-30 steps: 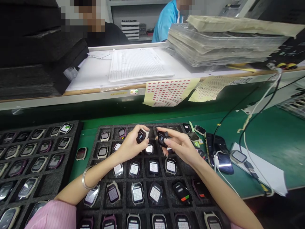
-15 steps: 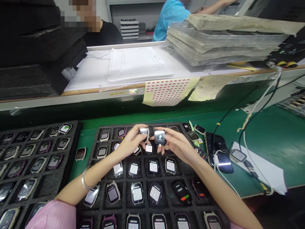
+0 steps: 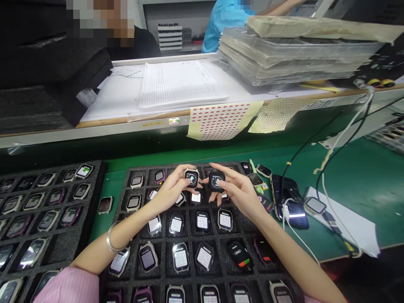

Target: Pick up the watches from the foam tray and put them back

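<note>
My left hand (image 3: 176,185) is closed around a silver-framed smartwatch (image 3: 191,179) without a strap, its dark screen lit with a dial and the thumb at its lower left. In my right hand (image 3: 236,187) is a black smartwatch (image 3: 216,182), also lit with a dial, with the thumb lying on its screen. Both watches are held side by side above the back rows of a black foam tray (image 3: 162,265). Several watches sit in the tray's compartments, such as a silver one (image 3: 180,257) with a white list on its screen.
Another foam tray (image 3: 67,244) of watches lies at the left, with a loose watch (image 3: 105,205) between the trays. At the right are a phone (image 3: 295,214), cables and a watch (image 3: 314,205) on white paper. A shelf behind carries papers (image 3: 179,84) and stacked plastic trays (image 3: 284,59). Two people are beyond.
The left watch's screen has gone from a pale glare to a lit dial. The right watch has shifted slightly right and tilted, and the right thumb now covers part of its screen.
</note>
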A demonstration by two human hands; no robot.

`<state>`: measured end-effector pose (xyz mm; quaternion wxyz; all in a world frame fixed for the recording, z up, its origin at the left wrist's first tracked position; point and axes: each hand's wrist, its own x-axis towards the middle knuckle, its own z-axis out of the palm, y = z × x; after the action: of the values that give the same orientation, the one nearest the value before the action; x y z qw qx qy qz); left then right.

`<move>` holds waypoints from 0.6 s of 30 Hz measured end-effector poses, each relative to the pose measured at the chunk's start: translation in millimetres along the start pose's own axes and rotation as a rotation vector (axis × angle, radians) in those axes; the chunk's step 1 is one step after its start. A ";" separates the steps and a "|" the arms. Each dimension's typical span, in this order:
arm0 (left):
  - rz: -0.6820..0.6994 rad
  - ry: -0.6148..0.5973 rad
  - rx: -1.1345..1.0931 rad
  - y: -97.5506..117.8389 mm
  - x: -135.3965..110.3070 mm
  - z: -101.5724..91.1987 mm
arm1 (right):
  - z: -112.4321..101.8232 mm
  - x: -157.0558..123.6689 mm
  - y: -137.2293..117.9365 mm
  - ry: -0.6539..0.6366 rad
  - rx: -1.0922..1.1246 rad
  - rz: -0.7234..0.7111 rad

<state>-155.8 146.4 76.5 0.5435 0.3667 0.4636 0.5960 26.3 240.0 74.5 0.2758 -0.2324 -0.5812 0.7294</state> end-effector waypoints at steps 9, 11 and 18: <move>0.028 -0.019 0.063 -2.2 0.7 -1.7 | 2.9 -0.3 -1.7 0.022 -0.062 -0.023; 0.047 -0.023 0.091 -3.4 1.6 -2.5 | 4.6 -1.1 -3.3 0.020 -0.103 -0.031; 0.141 0.099 0.295 -11.6 7.4 -10.4 | 4.0 -0.9 -4.5 -0.155 -0.057 -0.020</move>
<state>-163.0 151.9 61.8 0.4170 0.4445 0.5454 0.5754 24.9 237.2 79.7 0.2307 -0.1771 -0.6235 0.7257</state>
